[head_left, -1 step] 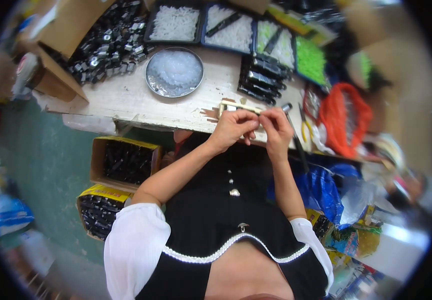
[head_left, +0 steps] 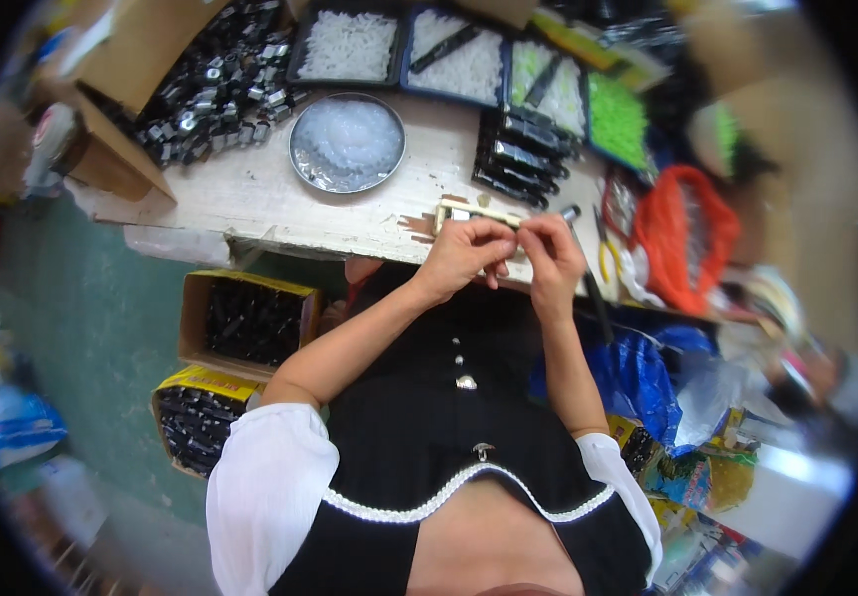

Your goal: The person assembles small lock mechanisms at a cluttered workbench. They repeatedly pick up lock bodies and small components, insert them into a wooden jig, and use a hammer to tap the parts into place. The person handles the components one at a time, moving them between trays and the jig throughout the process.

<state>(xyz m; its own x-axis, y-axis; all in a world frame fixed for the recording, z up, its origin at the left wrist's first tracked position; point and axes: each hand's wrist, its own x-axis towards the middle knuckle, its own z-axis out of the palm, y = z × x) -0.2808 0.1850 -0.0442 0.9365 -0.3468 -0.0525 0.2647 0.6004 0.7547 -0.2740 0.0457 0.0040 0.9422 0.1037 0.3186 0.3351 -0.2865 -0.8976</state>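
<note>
My left hand [head_left: 465, 254] and my right hand [head_left: 551, 262] meet at the table's front edge, fingertips almost touching. Each is closed in a pinch; whatever lies between the fingers is too small or hidden to make out. Just beyond them a narrow cream-coloured frame [head_left: 480, 211] rests on the worn white table [head_left: 240, 204], partly covered by my left hand. A dark rod with a grey end [head_left: 570, 213] sits right beside my right hand. Behind the frame is a stack of shiny black parts [head_left: 520, 154].
A round metal dish of translucent pieces [head_left: 348, 179] stands left of centre. Trays of white pieces [head_left: 347, 45] and green pieces [head_left: 616, 121] line the back. Small metal-and-black parts [head_left: 215, 89] are heaped at left. Yellow-handled pliers [head_left: 608, 256] and a red bag [head_left: 685, 278] lie right; boxes [head_left: 196, 318] stand below.
</note>
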